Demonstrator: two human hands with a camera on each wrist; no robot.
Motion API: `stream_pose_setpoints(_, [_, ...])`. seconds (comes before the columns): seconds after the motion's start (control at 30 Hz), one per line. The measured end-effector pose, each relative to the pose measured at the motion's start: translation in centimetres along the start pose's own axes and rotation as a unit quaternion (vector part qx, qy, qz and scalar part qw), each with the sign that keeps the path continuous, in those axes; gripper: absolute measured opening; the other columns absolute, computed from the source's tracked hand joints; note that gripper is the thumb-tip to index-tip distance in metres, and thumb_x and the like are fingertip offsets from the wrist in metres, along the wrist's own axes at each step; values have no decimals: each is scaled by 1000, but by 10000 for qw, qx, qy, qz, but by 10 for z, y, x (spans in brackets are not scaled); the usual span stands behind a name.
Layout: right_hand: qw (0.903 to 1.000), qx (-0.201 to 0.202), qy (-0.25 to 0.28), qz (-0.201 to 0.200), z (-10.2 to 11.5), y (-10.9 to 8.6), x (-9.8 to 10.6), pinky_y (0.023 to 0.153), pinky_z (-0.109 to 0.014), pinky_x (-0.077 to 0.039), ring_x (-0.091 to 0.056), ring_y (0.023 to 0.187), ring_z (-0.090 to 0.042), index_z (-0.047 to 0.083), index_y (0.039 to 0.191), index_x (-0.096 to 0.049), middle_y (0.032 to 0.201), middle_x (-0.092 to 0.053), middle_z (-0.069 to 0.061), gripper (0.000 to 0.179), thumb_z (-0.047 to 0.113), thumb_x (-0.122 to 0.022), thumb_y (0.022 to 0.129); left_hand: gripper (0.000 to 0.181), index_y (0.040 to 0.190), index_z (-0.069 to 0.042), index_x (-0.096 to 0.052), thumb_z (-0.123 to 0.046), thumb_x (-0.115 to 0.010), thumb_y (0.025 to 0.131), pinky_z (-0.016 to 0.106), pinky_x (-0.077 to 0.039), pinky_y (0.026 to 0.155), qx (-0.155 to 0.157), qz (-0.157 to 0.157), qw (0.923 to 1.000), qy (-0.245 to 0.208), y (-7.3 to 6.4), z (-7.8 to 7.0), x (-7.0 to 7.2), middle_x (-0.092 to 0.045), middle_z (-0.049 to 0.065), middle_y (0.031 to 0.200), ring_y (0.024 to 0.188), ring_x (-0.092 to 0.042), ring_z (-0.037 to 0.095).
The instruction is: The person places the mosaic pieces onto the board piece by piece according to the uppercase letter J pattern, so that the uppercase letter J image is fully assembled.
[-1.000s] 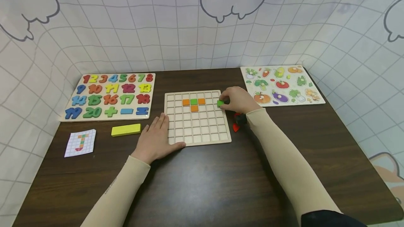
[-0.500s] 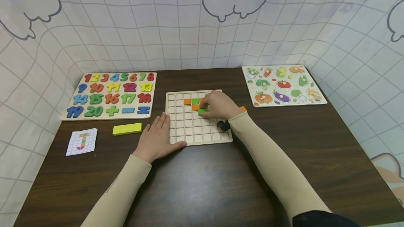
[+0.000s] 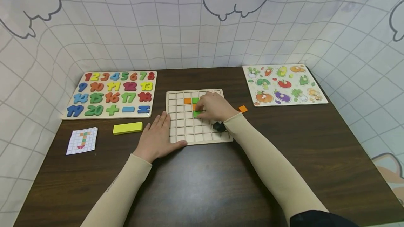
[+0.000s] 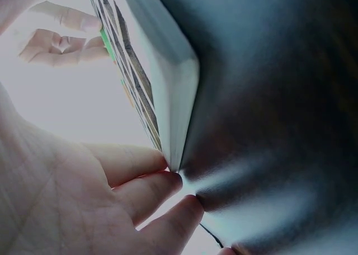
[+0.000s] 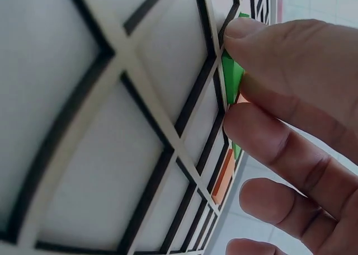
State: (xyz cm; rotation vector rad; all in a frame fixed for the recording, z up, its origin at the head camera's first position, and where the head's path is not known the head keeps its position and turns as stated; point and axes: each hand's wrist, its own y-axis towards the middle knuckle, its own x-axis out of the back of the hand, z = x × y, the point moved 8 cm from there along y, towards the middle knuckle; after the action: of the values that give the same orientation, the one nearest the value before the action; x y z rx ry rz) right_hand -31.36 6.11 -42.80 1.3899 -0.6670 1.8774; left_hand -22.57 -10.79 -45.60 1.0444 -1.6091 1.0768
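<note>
A wooden grid board (image 3: 197, 138) lies flat on the table. My right hand (image 3: 216, 106) is over its upper middle, thumb and fingers pinching a green square tile (image 3: 196, 114) at a cell; the right wrist view shows the same green tile (image 5: 232, 79) under the fingertips. An orange square tile (image 3: 187, 101) and a second green tile (image 3: 195, 100) sit in cells of an upper row. Another orange tile below that green one is partly covered by my fingers. My left hand (image 3: 157, 139) rests against the board's left edge, fingers extended, thumb at the front corner.
A loose orange tile (image 3: 242, 109) lies right of the board. To the left are a yellow block (image 3: 127, 128) and a pattern card (image 3: 82, 141). A number puzzle (image 3: 108, 97) stands back left, a vegetable puzzle (image 3: 284, 97) back right.
My right hand has carried the green tile from the board's right edge leftward to a cell below the orange tile. The left hand stays at the board's edge.
</note>
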Motion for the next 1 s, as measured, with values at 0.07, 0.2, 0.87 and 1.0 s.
stream_pose_setpoints(0.07, [10000,-18,20,10,0,0,1,119,-49,-43,-66,111,-25,20,106,-83,108,-78,2,19,28,-81,89,120,163,4,-23,-78,-63,85,66,-32,122,-2,-2,10000,1,0,0,0,-24,24,171,157,-30,44])
stream_pose_setpoints(0.2, [10000,-12,33,11,-1,-2,2,116,-46,-46,-68,109,-23,20,105,-83,107,-78,2,19,28,-81,89,120,163,4,-22,-78,-63,85,66,-31,122,-11,8,10000,-18,0,-1,0,-24,24,171,157,-29,44])
stream_pose_setpoints(0.87, [9956,-907,1,-248,-87,-57,26,101,-49,-52,-65,109,-30,16,105,-82,114,-77,-5,20,32,-79,93,120,163,5,-21,-77,-63,85,66,-29,124,37,35,10000,-81,-1,1,3,-21,25,172,158,-27,45])
stream_pose_setpoints(1.0, [9947,-986,-144,-268,-99,-68,30,97,-50,-54,-67,107,-31,15,106,-82,112,-78,-7,21,31,-75,96,121,163,4,-19,-78,-63,85,66,-28,124,43,78,9999,-84,0,2,3,-19,24,172,159,-25,44])
